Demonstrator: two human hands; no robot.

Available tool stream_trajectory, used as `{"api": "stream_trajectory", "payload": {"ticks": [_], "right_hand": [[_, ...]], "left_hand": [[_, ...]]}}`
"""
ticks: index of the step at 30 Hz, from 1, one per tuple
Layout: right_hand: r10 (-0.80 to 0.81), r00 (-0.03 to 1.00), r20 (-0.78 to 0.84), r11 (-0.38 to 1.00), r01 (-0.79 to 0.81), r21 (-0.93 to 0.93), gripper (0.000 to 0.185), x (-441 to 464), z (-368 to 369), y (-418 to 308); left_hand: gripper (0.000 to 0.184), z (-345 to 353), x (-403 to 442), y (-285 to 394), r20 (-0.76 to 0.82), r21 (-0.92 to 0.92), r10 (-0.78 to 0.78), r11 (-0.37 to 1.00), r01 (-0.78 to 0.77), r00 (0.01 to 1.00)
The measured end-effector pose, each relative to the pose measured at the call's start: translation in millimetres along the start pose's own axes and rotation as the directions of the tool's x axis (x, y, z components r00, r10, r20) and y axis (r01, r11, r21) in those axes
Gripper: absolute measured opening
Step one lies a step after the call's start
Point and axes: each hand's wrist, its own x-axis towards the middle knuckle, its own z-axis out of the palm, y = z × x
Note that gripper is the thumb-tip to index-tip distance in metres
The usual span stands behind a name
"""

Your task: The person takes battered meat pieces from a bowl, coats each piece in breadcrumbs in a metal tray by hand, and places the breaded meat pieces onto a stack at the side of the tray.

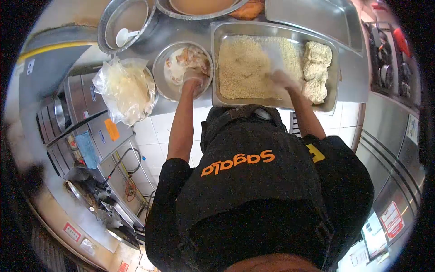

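Note:
My left hand (195,76) reaches into a round metal bowl (159,84) that holds pale, wet pieces of food (180,61); its fingers are down among the pieces and cannot be made out. Over the crumbs (242,68) in a deep rectangular metal tray (216,102), my right hand (284,80) is smeared by motion, and a pale blur lies just beyond it. Whether it holds anything is unclear. Several crumb-coated pieces (316,72) are lined up along the tray's right side.
Left of the bowl sits a container with a clear plastic bag (124,88). Behind are a metal bowl with a white scoop (124,37), a wide basin of cloudy liquid (199,5) and another metal tray (312,18). Shelving with utensils stands at the right.

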Motion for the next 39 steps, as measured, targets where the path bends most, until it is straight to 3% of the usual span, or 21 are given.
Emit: {"api": "stream_trajectory", "payload": {"ticks": [2,3,5,8,10,12,13,15,17,18,19,20,23,26,29,31,32,34,35,36,39], "right_hand": [[-0.09,0.984,0.156,0.991,0.073,0.112,0.036,-1.2,30.0,-1.4],[-0.228,0.966,0.118,0.965,0.208,0.16,0.035,6.7,57.7,2.4],[-0.418,0.908,0.033,0.781,0.34,0.523,0.033,18.3,77.6,-18.2],[-0.387,0.894,0.227,0.41,-0.054,0.91,0.034,26.8,82.4,-62.2],[-0.358,0.91,0.21,0.804,0.186,0.565,0.035,32.3,77.2,-79.2],[-0.384,0.913,0.139,0.819,0.267,0.509,0.036,39.7,80.4,-78.1],[-0.406,0.911,0.07,0.687,0.255,0.68,0.036,43.3,83.4,-73.6],[-0.251,0.967,0.035,0.502,0.099,0.859,0.035,44.4,86.2,-66.7],[0.081,0.987,0.136,0.39,-0.157,0.907,0.032,29.0,52.7,-84.7],[-0.024,1.0,-0.003,0.754,0.019,0.657,0.03,27.6,36.3,-88.1],[-0.177,0.981,-0.082,0.947,0.192,0.258,0.028,30.2,18.6,-88.0],[-0.344,0.935,-0.083,0.925,0.323,-0.199,0.027,36.3,8.0,-86.5],[0.013,0.942,-0.334,0.983,-0.074,-0.17,0.027,66.5,6.8,-81.8],[-0.432,0.684,-0.587,0.886,0.2,-0.419,0.031,135.9,55.7,-36.4],[-0.269,0.888,-0.372,0.884,0.074,-0.462,0.037,109.8,64.1,-75.2],[-0.203,0.921,-0.332,0.896,0.038,-0.442,0.039,79.8,72.4,-83.0],[-0.17,0.936,-0.308,0.9,0.02,-0.436,0.039,73.1,72.3,-80.5],[-0.511,0.697,-0.504,0.709,0.011,-0.705,0.041,107.4,113.4,-40.9],[-0.549,0.644,-0.532,0.701,0.008,-0.713,0.041,112.0,127.2,-33.7],[-0.585,0.588,-0.559,0.693,0.003,-0.721,0.041,112.8,134.1,-34.5],[-0.404,0.68,-0.612,0.863,0.061,-0.502,0.04,138.4,105.6,-34.4]], "left_hand": [[0.026,-3.0,8.0,-0.8,0.046,0.057,0.06,0.996,-0.062,0.997],[0.026,-5.4,9.8,-1.6,0.065,0.084,0.088,0.992,-0.093,0.994],[0.026,-10.0,13.3,-3.6,0.128,0.143,0.148,0.976,-0.166,0.981],[0.026,-15.7,15.1,-8.5,0.268,0.227,0.25,0.922,-0.314,0.93],[0.027,-24.3,13.6,-7.9,0.245,0.185,0.252,0.936,-0.3,0.936],[0.025,-36.9,-0.1,-7.5,0.119,0.014,0.204,0.978,-0.207,0.972],[0.023,-45.5,-9.7,-6.1,0.032,-0.109,0.162,0.981,-0.158,0.986],[0.023,-48.2,-22.2,-10.5,-0.058,-0.281,0.044,0.958,-0.059,0.997],[0.023,-39.2,-24.3,-30.8,-0.081,-0.371,-0.073,0.928,0.038,0.994],[0.023,-40.5,-25.8,-35.0,-0.149,-0.409,-0.02,0.911,-0.044,0.989],[0.023,-46.5,-29.0,-36.1,-0.218,-0.44,0.031,0.889,-0.126,0.975],[0.022,-50.9,-33.2,-34.7,-0.264,-0.507,0.009,0.849,-0.147,0.964],[0.019,-81.9,-53.5,-12.1,-0.317,-0.748,-0.192,0.652,-0.121,0.929],[0.02,-74.9,-48.4,-23.2,-0.259,-0.637,-0.065,0.761,-0.12,0.964],[0.023,-45.2,-36.0,-43.3,-0.272,-0.534,0.031,0.827,-0.178,0.962],[0.025,-8.8,-26.6,-61.8,-0.342,-0.527,0.055,0.815,-0.24,0.938],[0.027,-6.8,-26.5,-61.8,-0.337,-0.591,-0.008,0.78,-0.205,0.941],[0.028,-21.3,-33.1,-47.8,-0.263,-0.751,-0.19,0.656,-0.077,0.946],[0.029,-31.0,-43.8,-39.2,-0.172,-0.826,-0.288,0.564,0.022,0.942],[0.028,-33.9,-52.7,-36.5,-0.125,-0.795,-0.295,0.6,0.082,0.947],[0.033,-45.0,-35.2,-39.1,-0.058,-0.692,-0.302,0.699,0.18,0.951]]}}
